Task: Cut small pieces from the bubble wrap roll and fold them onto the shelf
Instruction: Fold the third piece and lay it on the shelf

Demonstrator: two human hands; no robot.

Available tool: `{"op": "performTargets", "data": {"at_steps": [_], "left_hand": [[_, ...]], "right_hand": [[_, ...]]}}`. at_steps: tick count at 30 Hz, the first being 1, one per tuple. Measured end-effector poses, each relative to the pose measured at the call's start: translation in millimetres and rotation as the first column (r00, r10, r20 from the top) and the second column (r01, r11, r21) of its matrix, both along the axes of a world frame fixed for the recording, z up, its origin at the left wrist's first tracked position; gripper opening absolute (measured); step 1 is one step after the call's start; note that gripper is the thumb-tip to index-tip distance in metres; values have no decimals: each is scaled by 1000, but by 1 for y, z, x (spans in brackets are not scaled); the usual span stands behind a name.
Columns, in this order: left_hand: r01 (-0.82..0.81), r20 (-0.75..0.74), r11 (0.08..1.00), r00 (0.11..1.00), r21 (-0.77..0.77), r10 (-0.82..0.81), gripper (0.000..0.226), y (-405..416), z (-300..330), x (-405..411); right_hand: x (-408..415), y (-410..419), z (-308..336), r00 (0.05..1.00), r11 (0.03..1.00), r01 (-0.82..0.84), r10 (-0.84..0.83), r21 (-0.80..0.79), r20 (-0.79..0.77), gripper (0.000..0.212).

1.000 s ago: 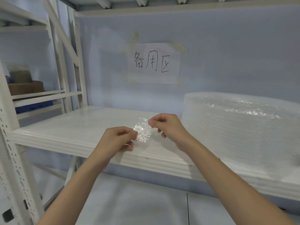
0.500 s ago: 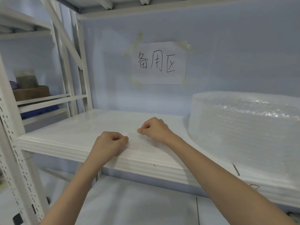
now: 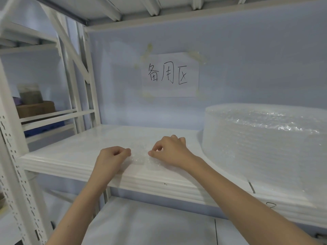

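A small clear bubble wrap piece (image 3: pixel 139 157) lies flat on the white shelf (image 3: pixel 70 152), near its front edge. My left hand (image 3: pixel 111 160) rests at the piece's left edge with the fingers curled and the fingertips on the wrap. My right hand (image 3: pixel 170 150) pinches the piece's right edge between thumb and forefinger. The big bubble wrap roll (image 3: pixel 265 144) lies on its flat end at the right of the shelf, a short way from my right hand.
A paper sign (image 3: pixel 169 75) with handwritten characters is taped to the back wall. White rack uprights (image 3: pixel 10 156) stand at the left. On a neighbouring shelf sit a brown box (image 3: pixel 35 108) and a blue bin (image 3: pixel 42 129). A lower shelf (image 3: pixel 150 227) shows below.
The piece, held up in the air between both hands a second ago, came down flat onto the shelf. Both hands lowered with it and stay at its edges.
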State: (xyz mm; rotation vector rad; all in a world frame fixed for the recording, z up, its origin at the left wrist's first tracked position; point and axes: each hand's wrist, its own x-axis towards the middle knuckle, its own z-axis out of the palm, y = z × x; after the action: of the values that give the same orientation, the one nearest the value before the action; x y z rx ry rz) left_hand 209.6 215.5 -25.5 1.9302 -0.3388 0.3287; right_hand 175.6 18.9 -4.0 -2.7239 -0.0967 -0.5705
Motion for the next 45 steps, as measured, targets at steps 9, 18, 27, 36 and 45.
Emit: {"op": "performTargets", "data": {"at_steps": [9,18,27,36,45], "left_hand": [[28,-86,991,996,130,-17,27,-2,0,0],[-16,-67,968,997,252,34,45,-7,2,-1],[14,-4,979,1000,202,-13,25,-4,-2,-4],[236,-45,919,971,316,-234,28,4,-2,-10],[250,-32,896,966,368,-256,23,-1,-5,-9]], "right_hand": [[-23,-5,-6,999,994,-20,17,-109,-33,43],[-27,-13,-7,996,992,22,-12,-125,84,40],[-78,-46,-19,997,990,66,-70,122,34,40],[-97,-56,-24,993,993,48,-35,106,-117,52],[-83,-52,-17,993,993,36,-23,108,-116,46]]}}
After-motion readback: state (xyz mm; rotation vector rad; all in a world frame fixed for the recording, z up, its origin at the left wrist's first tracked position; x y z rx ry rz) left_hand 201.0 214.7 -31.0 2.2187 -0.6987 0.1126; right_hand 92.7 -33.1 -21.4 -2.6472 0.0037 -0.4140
